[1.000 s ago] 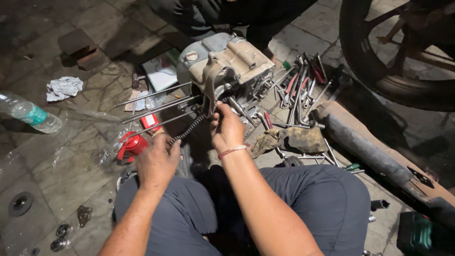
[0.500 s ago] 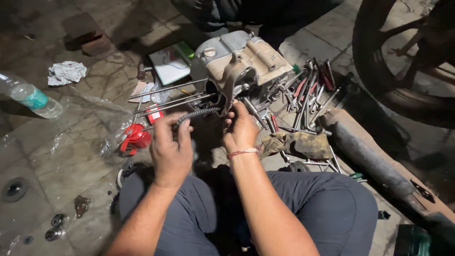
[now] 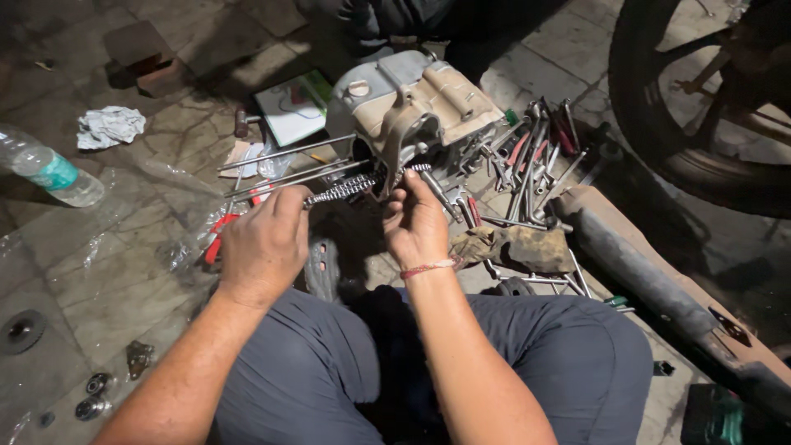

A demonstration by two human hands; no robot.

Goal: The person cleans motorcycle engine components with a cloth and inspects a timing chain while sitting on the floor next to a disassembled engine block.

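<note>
A grey motorcycle engine block point(image 3: 412, 107) lies on the stone floor in front of my knees, with long studs sticking out to its left. A metal chain point(image 3: 342, 189) runs from the engine's opening out to the left. My left hand point(image 3: 264, 243) grips the chain's free end and holds it taut. My right hand point(image 3: 416, 222) pinches the chain right at the engine's opening, fingers against the casing. A red thread band sits on my right wrist.
Several wrenches and tools point(image 3: 535, 156) lie right of the engine, beside a dirty rag point(image 3: 511, 243). An exhaust pipe point(image 3: 651, 272) and a wheel point(image 3: 700, 124) sit at the right. A plastic bottle point(image 3: 49, 173), crumpled cloth point(image 3: 111, 125), brick point(image 3: 144, 53) and sprocket point(image 3: 21, 331) are left. Another person crouches behind the engine.
My head has moved closer, so the engine looks larger. My left hand rose from near my knee up to the chain and pulls it leftward; my right hand stayed at the engine's opening.
</note>
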